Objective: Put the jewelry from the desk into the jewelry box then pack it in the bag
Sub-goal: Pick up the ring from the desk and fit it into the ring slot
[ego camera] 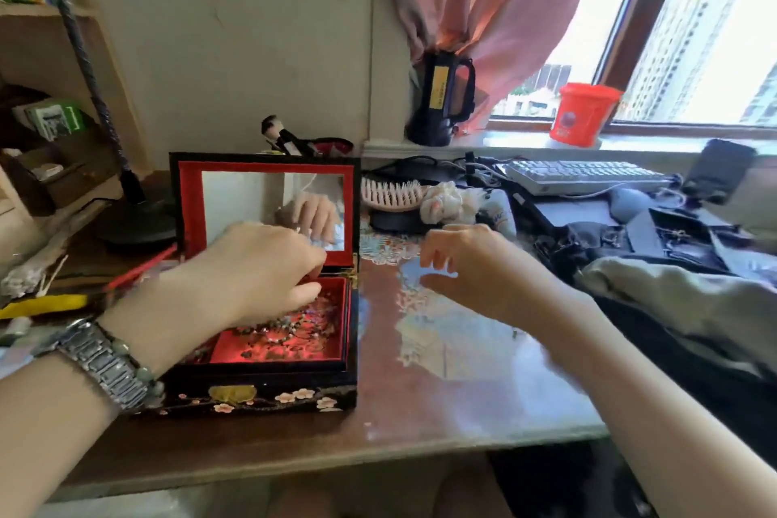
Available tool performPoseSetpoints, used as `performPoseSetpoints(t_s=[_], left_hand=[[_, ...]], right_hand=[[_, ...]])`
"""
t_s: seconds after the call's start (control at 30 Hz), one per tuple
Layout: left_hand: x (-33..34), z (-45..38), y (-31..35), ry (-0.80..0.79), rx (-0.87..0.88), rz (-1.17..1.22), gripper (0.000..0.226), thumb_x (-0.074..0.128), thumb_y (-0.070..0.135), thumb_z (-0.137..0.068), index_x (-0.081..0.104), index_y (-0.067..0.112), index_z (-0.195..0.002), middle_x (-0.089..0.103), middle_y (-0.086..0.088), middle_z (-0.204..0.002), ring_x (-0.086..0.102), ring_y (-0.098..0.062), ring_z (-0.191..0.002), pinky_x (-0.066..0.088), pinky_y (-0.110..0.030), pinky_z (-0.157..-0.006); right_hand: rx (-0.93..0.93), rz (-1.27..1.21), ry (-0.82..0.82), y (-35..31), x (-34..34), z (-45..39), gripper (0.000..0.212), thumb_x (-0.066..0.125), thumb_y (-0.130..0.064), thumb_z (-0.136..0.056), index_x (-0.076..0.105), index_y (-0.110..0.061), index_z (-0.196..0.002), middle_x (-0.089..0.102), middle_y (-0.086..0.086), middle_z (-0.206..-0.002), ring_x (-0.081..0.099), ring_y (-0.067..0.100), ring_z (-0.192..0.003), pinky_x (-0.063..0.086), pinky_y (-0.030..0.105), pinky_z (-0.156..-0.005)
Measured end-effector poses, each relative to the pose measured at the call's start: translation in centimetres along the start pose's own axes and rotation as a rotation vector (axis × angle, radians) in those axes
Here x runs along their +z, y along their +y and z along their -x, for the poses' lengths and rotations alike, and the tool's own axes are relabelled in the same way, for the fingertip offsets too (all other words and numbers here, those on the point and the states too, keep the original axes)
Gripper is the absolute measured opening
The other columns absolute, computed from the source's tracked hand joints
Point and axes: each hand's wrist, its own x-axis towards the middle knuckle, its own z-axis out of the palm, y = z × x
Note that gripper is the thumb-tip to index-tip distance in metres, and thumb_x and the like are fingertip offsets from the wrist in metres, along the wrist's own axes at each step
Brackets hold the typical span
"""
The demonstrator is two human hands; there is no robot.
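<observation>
A black lacquered jewelry box (290,396) with painted blossoms stands open on the desk, its mirrored lid (269,198) upright. Beaded jewelry (286,328) lies on the red lining inside. My left hand (256,265), a metal watch on its wrist, reaches into the box with fingers curled down; thumb and fingertips are slightly apart with nothing visible between them. My right hand (458,265) hovers over the glossy desk just right of the box, fingers loosely curled and holding nothing. A dark bag (630,240) lies open at the right.
A pink hairbrush (391,193) and white scrunchie (450,202) sit behind my right hand. Keyboard (584,177), phone (719,172) and cables are at the back right. Grey cloth (689,303) covers the bag's near side. A lamp base (138,223) and clutter lie left.
</observation>
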Motion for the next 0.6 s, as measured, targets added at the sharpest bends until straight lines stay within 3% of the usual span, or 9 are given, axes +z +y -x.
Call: performPoseSetpoints(t_s=[0.1, 0.4, 0.6], left_hand=[[-0.4, -1.9, 3.1, 0.034, 0.064, -0.012, 0.030, 0.039, 0.047, -0.093, 0.057, 0.026, -0.106, 0.064, 0.007, -0.104, 0.062, -0.019, -0.095, 0.047, -0.031, -0.076], [0.2, -7.1, 11.7, -0.024, 0.215, 0.193, 0.026, 0.046, 0.041, -0.091, 0.062, 0.028, -0.107, 0.066, 0.007, -0.109, 0.061, -0.017, -0.100, 0.050, -0.032, -0.081], [1.6, -10.0, 15.6, -0.045, 0.253, 0.234, 0.026, 0.053, 0.038, -0.090, 0.064, 0.026, -0.111, 0.065, 0.003, -0.116, 0.058, -0.019, -0.109, 0.046, -0.034, -0.085]], right_hand=[[0.068, -0.048, 0.000, 4.0, -1.3, 2.3, 0.016, 0.067, -0.030, -0.083, 0.064, -0.020, -0.096, 0.062, -0.007, -0.088, 0.060, 0.018, -0.080, 0.054, 0.041, -0.075], [0.228, -0.083, -0.022, 9.7, -0.5, 7.5, 0.012, 0.069, -0.023, -0.081, 0.070, -0.020, -0.093, 0.066, -0.005, -0.088, 0.062, 0.014, -0.080, 0.052, 0.028, -0.077], [0.249, -0.133, -0.049, 11.2, 2.0, 9.1, 0.012, 0.065, -0.014, -0.080, 0.074, -0.015, -0.089, 0.070, 0.004, -0.088, 0.064, 0.020, -0.079, 0.054, 0.037, -0.078]])
